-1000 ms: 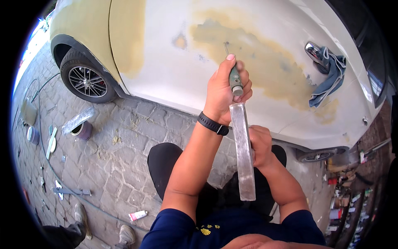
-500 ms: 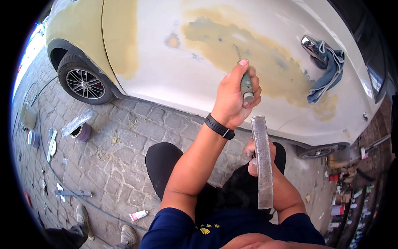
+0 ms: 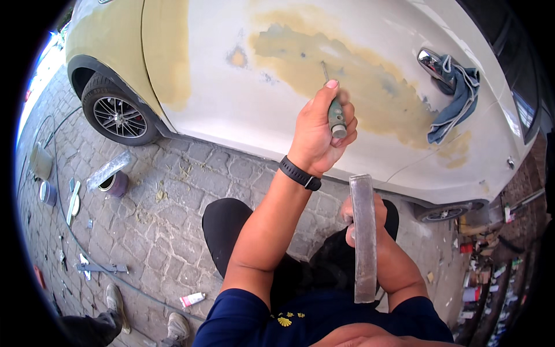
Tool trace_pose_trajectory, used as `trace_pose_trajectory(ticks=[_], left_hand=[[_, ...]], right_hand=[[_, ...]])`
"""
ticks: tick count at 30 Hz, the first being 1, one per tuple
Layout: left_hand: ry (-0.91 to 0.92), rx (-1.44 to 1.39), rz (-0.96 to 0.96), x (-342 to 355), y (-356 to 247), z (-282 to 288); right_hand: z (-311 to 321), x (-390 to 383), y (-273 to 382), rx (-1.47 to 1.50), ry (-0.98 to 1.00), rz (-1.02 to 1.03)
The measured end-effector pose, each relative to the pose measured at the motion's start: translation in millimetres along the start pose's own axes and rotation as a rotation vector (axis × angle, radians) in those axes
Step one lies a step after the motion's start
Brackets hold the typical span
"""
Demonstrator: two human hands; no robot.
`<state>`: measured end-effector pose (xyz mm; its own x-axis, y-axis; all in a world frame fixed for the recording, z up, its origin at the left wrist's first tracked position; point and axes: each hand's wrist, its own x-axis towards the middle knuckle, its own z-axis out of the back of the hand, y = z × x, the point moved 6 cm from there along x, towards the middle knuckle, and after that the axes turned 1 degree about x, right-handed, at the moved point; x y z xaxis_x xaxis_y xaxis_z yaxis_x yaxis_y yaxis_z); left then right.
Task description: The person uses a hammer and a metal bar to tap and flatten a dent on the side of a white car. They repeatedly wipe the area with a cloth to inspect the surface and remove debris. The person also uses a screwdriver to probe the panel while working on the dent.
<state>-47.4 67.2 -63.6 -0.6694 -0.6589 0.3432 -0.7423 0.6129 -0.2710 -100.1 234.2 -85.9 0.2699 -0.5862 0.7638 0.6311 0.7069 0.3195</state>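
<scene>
My left hand (image 3: 318, 127), with a black watch band at its wrist, is closed around a green-handled screwdriver (image 3: 337, 120). Its thin shaft points at the filler patch (image 3: 289, 49) on the white car door (image 3: 219, 115); whether the tip touches the panel I cannot tell. Lower down, in front of my knees, my right hand (image 3: 378, 209) grips a hammer (image 3: 364, 254) with a long grey bar-shaped head. That head hides most of its handle and part of my fingers. The hammer is apart from the screwdriver's butt end.
A blue cloth (image 3: 459, 107) hangs from the door handle (image 3: 430, 61). On the paving at left stand a tin (image 3: 117, 184) and a bucket (image 3: 40, 162), near a hose (image 3: 75, 240) and a tube (image 3: 192, 299). Another person's shoes (image 3: 115, 301) show lower left. Clutter lines the right edge.
My left hand and the screwdriver have shifted slightly left and up. The hammer head has dropped a little toward me, farther from the screwdriver. Both grips stay the same.
</scene>
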Motion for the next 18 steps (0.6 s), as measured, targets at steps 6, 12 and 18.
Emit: trace_pose_trajectory(ticks=[6,12,18], left_hand=[[-0.01,0.017,-0.006,1,1,-1],[0.009,0.025,0.059,-12,17,-18],[-0.008,0.036,0.081,-7,29,-17]], right_hand=[[-5,1,-34,-0.09,0.087,-0.376],[-12,-12,7,-0.067,0.075,0.023],[2,-26,-6,-0.011,0.068,-0.167]])
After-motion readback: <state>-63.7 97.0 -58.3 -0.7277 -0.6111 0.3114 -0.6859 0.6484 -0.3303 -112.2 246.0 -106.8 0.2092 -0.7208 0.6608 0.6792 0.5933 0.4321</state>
